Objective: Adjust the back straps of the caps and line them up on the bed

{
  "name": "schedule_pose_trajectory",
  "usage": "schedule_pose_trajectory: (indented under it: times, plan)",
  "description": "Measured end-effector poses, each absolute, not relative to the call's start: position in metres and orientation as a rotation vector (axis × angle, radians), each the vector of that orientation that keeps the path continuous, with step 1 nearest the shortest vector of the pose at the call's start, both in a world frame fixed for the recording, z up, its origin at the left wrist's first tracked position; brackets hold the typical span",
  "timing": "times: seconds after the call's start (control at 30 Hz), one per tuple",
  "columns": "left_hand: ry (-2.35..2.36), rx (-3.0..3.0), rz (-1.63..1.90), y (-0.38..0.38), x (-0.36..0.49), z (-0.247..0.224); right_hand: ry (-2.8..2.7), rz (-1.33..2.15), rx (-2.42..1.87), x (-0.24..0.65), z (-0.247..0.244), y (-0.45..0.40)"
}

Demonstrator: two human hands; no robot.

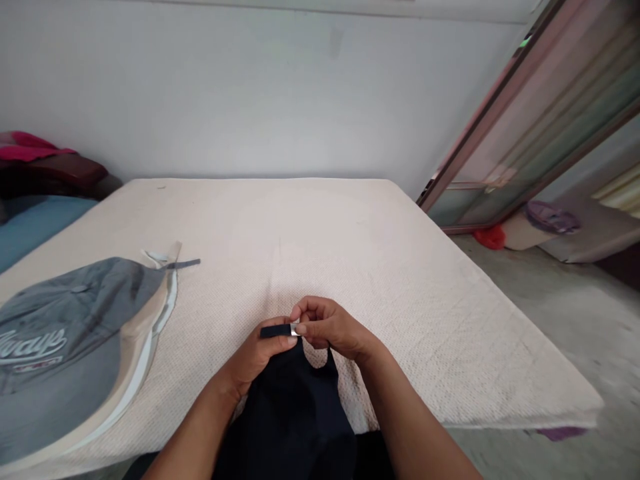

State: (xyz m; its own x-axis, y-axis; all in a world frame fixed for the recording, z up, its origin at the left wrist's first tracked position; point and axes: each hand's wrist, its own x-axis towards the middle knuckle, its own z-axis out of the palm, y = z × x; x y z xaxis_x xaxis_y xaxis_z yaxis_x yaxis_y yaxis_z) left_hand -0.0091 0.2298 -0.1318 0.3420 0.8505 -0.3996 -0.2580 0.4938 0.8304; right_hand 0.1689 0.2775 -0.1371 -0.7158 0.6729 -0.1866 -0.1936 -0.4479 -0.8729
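A dark navy cap hangs at the table's near edge, its arched back opening facing up and away from me. My left hand pinches the cap's dark strap between thumb and fingers, left of the opening. At the strap's right end sits a small silver metal buckle. My right hand is closed with thumb and forefinger on that buckle, above the opening. Part of the strap is hidden behind the right fingers. The lower part of the cap merges with dark clothing beneath it.
Grey caps with beige and white edges lie stacked at the left, one strap sticking out. A cream textured cloth covers the table, which meets a pale wall. Bags stand on the floor at right.
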Motion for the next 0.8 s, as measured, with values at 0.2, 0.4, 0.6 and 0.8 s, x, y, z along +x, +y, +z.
schedule_pose_trajectory:
  times: [0.2,0.4,0.6,0.8]
  plan:
    - [0.875,0.648,0.818,0.2268,-0.0111,-0.1322,-1.104,2.242,-0.66,0.1669,-0.137,0.2766]
    - [0.962,0.762,0.816,0.2271,-0.0105,-0.1343,-1.192,2.215,-0.706,0.1666,-0.1357,0.2765]
    - [0.983,0.832,0.817,0.2264,-0.0091,-0.136,-1.26,2.186,-0.754,0.1679,-0.1353,0.2776]
    - [0.939,0.713,0.826,0.2256,-0.0072,-0.1339,-1.284,2.179,-0.758,0.1692,-0.1388,0.2796]
